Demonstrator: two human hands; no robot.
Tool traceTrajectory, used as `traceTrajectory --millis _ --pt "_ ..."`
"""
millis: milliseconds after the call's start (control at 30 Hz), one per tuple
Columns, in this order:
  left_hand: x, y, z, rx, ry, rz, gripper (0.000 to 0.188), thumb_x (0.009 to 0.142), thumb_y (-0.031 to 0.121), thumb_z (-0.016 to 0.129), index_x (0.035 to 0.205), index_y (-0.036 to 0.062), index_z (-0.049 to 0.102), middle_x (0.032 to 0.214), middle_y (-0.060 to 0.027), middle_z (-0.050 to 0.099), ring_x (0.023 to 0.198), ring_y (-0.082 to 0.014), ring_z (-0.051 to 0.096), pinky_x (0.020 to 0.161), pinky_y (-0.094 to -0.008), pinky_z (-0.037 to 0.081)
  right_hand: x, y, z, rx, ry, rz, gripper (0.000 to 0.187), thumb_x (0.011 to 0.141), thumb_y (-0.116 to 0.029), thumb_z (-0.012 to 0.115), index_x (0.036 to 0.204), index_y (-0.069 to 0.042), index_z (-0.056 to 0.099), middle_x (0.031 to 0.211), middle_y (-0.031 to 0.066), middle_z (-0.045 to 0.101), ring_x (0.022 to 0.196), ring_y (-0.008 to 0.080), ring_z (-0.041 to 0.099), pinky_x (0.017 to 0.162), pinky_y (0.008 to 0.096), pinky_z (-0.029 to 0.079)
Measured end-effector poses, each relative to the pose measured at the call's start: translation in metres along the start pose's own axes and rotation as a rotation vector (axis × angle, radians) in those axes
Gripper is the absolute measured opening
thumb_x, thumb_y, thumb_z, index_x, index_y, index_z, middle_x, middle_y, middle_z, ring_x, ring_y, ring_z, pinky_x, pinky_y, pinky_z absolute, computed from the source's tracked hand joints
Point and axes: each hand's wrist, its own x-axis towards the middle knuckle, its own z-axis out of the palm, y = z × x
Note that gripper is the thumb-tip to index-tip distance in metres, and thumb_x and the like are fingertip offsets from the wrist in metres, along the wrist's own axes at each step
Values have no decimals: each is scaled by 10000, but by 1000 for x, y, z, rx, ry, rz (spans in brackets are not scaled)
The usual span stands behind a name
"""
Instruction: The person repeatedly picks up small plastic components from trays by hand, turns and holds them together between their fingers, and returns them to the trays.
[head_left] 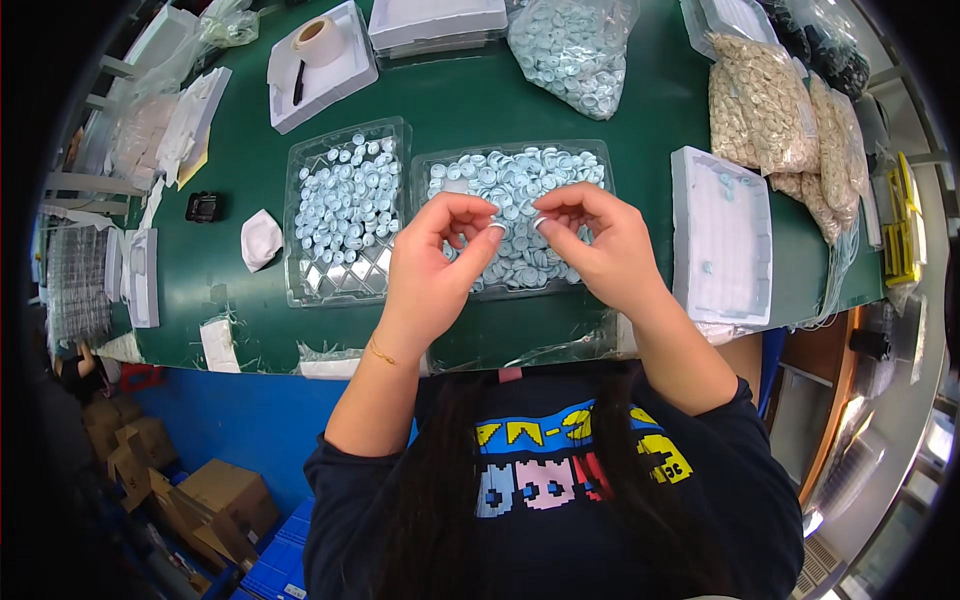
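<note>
Both hands are raised over a clear plastic tray [604, 163] heaped with small, round, pale blue cap-like pieces [520, 183]. Between thumb and forefinger, my left hand [436, 245] pinches one small whitish round piece [497, 225]. A similar small piece [540, 222] sits in the pinch of my right hand [607, 245]. The two pieces are a short gap apart, and their finer details are too small to make out. Just left stands a second clear tray [300, 285], with more pale blue pieces [345, 200] loose in it.
A white tray [720, 290] with a few pieces lies at the right, near bags of beige pieces [760, 105]. At the back are a bag of blue pieces [570, 60] and a tray with a tape roll [318, 42]. A small black box [204, 207] is left.
</note>
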Motion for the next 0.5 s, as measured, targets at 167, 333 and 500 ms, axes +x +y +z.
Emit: traceTrajectory --millis 167,333,500 --pt "-17 29 7 -584 -108 -51 116 837 18 568 945 -21 584 827 -56 599 747 -105 562 664 -228 464 -12 -28 -15 395 -114 104 123 807 -21 585 921 1 626 801 39 615 722 75 570 609 224 454" --pt "-28 49 6 -762 -120 -133 144 848 1 546 984 -42 538 845 -115 601 702 -133 601 655 -233 494 -18 -45 -20 866 -177 285 163 821 0 564 976 47 585 810 74 606 699 109 573 647 230 482" --pt "-31 48 7 -787 -97 -64 132 832 -19 563 958 -39 528 837 -124 607 696 -139 605 643 -242 499 -23 -46 -17 1024 -200 241 172 816 8 574 984 40 588 827 78 611 713 117 583 658 234 489"
